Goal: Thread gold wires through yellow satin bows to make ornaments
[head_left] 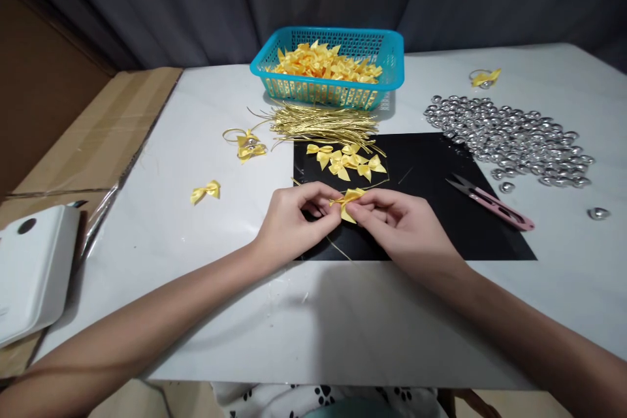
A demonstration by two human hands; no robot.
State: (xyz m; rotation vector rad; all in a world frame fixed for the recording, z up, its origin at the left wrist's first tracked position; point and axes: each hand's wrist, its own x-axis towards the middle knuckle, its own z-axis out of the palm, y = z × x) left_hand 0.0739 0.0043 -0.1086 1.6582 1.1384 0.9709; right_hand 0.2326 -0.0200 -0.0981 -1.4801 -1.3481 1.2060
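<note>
The yellow ribbon bow (pixel 351 202), held over the black mat (pixel 421 166), looks light, soft and slippery, likely best pinched at its middle. The left hand (pixel 300 214) and right hand (pixel 404 222) both pinch it; loose bows (pixel 339 164) lie just beyond.

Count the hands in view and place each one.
2: the left hand at the left side of a yellow bow, the right hand at its right, over a black sheet. Some fingers are partly hidden.
</note>
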